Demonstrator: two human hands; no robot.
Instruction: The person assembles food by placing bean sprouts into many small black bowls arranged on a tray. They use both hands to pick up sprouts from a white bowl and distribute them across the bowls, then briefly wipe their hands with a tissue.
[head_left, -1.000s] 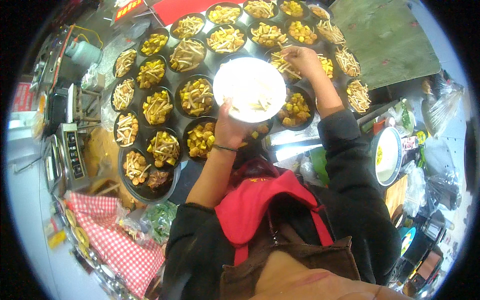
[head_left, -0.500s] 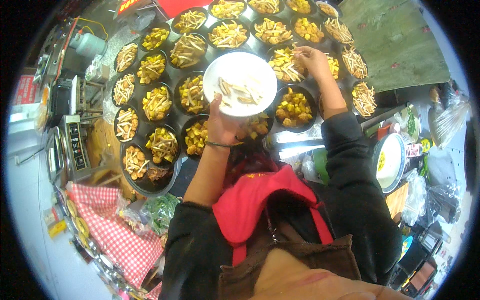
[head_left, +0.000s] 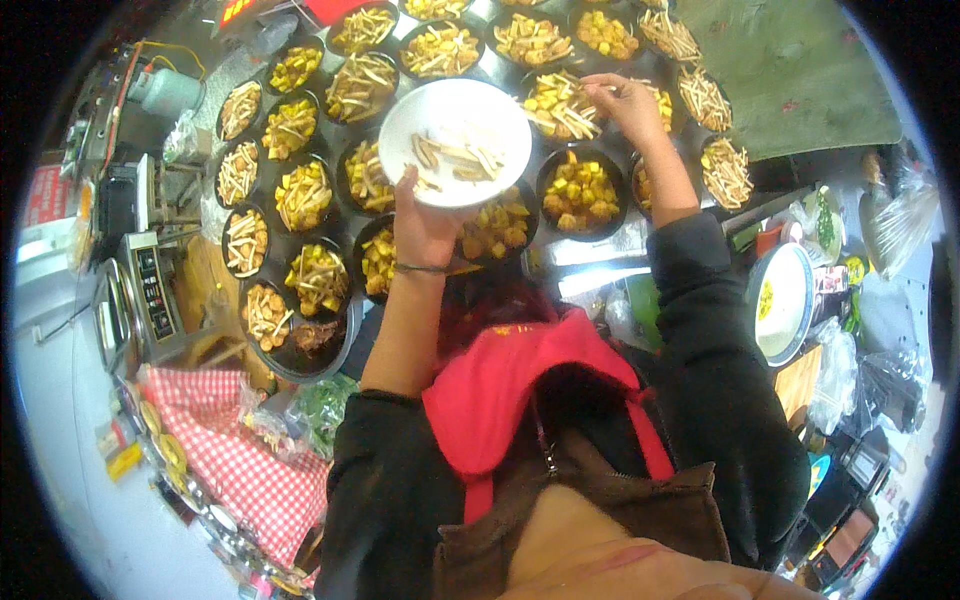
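My left hand (head_left: 424, 232) grips the near rim of a white plate (head_left: 455, 108), thumb on top. Several pale strips (head_left: 468, 157), like cut sticks of food, lie on the plate. My right hand (head_left: 632, 108) is over the right side of a dark bowl holding yellow chunks and pale strips (head_left: 560, 108). Its thumb and fingertips are pinched together; what they hold, if anything, is too small to make out. Nearer to me stands a dark bowl of browned and yellow chunks (head_left: 580, 197), with no strips visible. The plate partly hides the bowls beneath it.
Many similar filled bowls (head_left: 304, 196) crowd the metal table. A larger pan (head_left: 340, 360) sits at its near left corner. A white basin (head_left: 783, 312) and plastic bags (head_left: 893, 385) are on the right. A checked cloth (head_left: 235, 440) lies lower left; a gas cylinder (head_left: 168, 92) stands far left.
The table and bowls have shifted slightly up and left in view. My left hand still holds the plate. My right hand stays at the same bowl, its fingertips now nearer the bowl's right edge.
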